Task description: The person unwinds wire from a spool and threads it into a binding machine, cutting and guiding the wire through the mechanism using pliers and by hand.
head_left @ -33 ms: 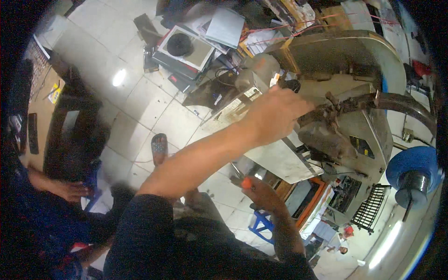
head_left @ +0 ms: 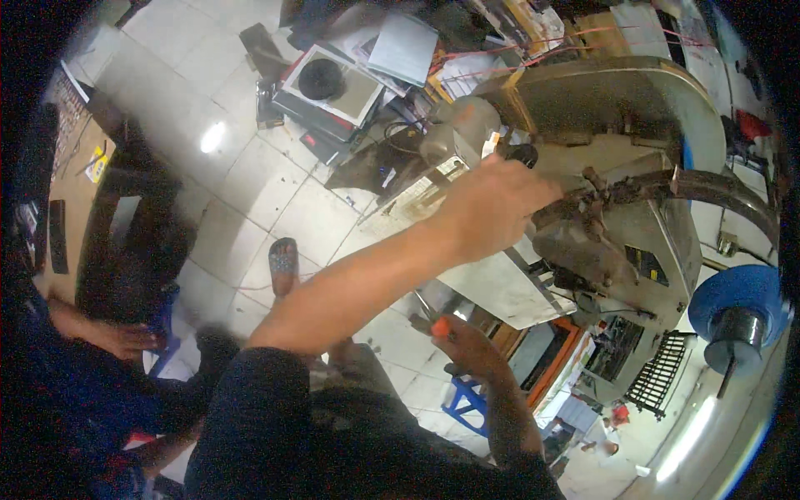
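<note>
Widest passage: above tiled floor (head_left: pixel 208 175), left of left grip (head_left: pixel 500 200). Dark curved bar (head_left: pixel 696 182) blocks that grip's right side; pale machine panel (head_left: pixel 500 287) lies below. Orange-framed box (head_left: pixel 537 358) right of right grip (head_left: pixel 468 344), blue stool (head_left: pixel 461 410) below. Narrow gap shows between left forearm (head_left: pixel 358 279) and orange-handled tool (head_left: pixel 441 327).

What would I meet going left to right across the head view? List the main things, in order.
A co-worker's hand, a sandal, the orange-handled tool, the person's left hand, a black slatted rack, a blue round object.
</note>
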